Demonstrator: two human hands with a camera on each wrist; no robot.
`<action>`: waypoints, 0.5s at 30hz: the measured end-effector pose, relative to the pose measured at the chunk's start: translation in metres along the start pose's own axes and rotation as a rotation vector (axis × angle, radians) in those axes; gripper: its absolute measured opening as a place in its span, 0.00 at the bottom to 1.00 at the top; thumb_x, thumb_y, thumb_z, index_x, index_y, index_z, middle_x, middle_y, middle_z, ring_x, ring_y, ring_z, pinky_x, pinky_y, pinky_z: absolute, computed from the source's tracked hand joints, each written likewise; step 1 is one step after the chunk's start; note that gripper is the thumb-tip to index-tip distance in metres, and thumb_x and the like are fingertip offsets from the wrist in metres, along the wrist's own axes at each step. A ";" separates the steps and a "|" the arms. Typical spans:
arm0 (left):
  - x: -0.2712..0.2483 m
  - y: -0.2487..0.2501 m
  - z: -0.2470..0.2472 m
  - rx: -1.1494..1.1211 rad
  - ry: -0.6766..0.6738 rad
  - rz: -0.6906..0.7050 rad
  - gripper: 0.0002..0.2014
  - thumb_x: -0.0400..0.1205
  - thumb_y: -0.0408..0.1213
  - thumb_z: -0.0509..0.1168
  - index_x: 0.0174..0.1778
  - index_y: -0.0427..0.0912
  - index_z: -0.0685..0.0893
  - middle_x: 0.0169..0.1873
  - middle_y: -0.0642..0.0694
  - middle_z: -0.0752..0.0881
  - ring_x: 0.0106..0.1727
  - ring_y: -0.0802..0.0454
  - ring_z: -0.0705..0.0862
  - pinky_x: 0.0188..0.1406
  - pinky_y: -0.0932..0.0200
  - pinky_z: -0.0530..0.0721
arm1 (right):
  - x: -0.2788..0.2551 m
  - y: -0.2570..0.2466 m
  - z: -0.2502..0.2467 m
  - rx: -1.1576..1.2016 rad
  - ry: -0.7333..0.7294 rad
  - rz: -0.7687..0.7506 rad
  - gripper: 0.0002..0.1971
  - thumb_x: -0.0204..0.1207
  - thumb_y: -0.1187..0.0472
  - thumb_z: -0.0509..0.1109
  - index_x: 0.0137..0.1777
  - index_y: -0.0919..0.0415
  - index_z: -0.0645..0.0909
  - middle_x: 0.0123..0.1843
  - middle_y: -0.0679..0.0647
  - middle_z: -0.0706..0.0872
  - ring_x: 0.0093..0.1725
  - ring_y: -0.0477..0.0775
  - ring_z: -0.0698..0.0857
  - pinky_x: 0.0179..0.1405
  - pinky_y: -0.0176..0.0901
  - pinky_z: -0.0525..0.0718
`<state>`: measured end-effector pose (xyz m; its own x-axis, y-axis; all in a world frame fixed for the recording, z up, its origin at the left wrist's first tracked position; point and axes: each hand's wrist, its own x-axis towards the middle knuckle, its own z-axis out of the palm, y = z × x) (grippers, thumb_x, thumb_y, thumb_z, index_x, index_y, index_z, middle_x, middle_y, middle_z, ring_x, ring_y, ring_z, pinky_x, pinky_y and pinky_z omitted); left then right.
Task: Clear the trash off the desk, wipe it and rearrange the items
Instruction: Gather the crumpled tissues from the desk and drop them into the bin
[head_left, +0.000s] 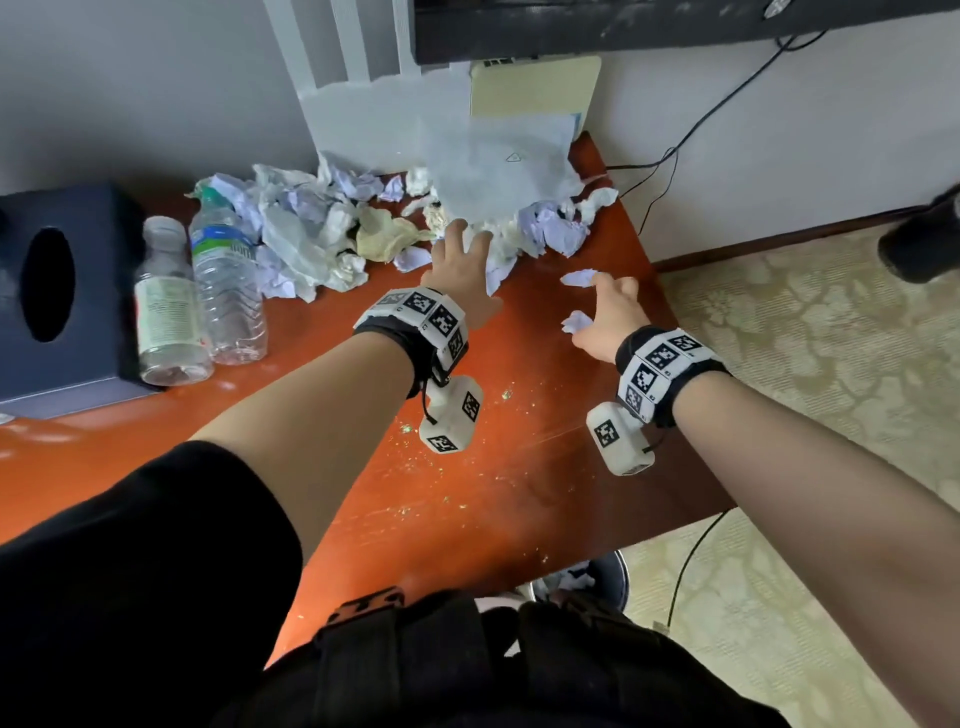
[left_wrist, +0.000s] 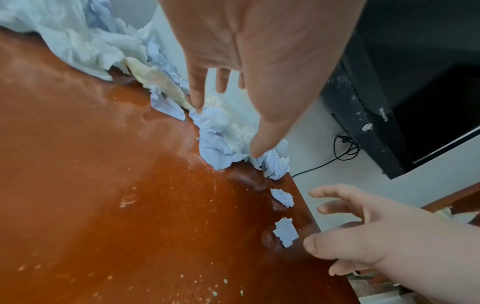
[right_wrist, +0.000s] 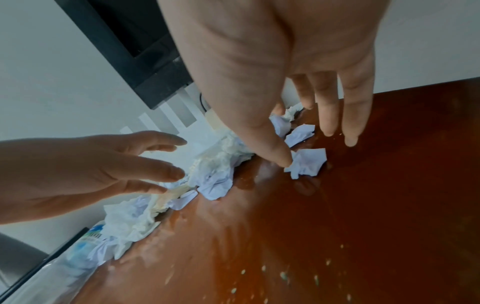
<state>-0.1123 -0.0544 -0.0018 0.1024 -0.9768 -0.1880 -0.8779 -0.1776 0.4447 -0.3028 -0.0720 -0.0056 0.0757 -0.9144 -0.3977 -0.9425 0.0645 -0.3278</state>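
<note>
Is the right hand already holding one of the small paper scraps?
No, the right hand is spread open above the desk, its thumb tip only at a small paper scrap.

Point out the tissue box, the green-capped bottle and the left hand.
tissue box (head_left: 78, 291), head view, its dark top beside the oval slot.
green-capped bottle (head_left: 226, 280), head view, its clear body.
left hand (head_left: 460, 270), head view, its back.
</note>
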 end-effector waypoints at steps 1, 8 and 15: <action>0.003 0.001 0.003 0.012 0.011 -0.012 0.37 0.74 0.39 0.71 0.78 0.46 0.62 0.79 0.41 0.55 0.77 0.39 0.59 0.58 0.43 0.81 | 0.007 0.001 0.000 -0.001 -0.003 0.000 0.33 0.74 0.64 0.72 0.77 0.54 0.61 0.72 0.59 0.62 0.62 0.63 0.79 0.62 0.52 0.79; 0.024 0.002 0.015 0.119 -0.006 -0.105 0.42 0.75 0.46 0.71 0.81 0.53 0.54 0.81 0.42 0.49 0.80 0.39 0.53 0.64 0.41 0.75 | 0.048 0.007 0.003 0.009 -0.110 -0.004 0.50 0.70 0.63 0.76 0.84 0.51 0.45 0.80 0.58 0.50 0.71 0.63 0.74 0.69 0.54 0.77; 0.034 -0.002 0.030 0.175 -0.039 -0.106 0.41 0.72 0.50 0.73 0.78 0.55 0.58 0.80 0.42 0.51 0.78 0.39 0.56 0.64 0.40 0.75 | 0.065 0.008 0.008 0.021 -0.129 -0.032 0.37 0.72 0.64 0.74 0.78 0.59 0.61 0.73 0.59 0.59 0.64 0.63 0.78 0.66 0.49 0.78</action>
<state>-0.1208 -0.0840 -0.0356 0.1833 -0.9478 -0.2609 -0.9314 -0.2523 0.2622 -0.3032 -0.1280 -0.0412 0.1485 -0.8572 -0.4932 -0.9319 0.0456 -0.3599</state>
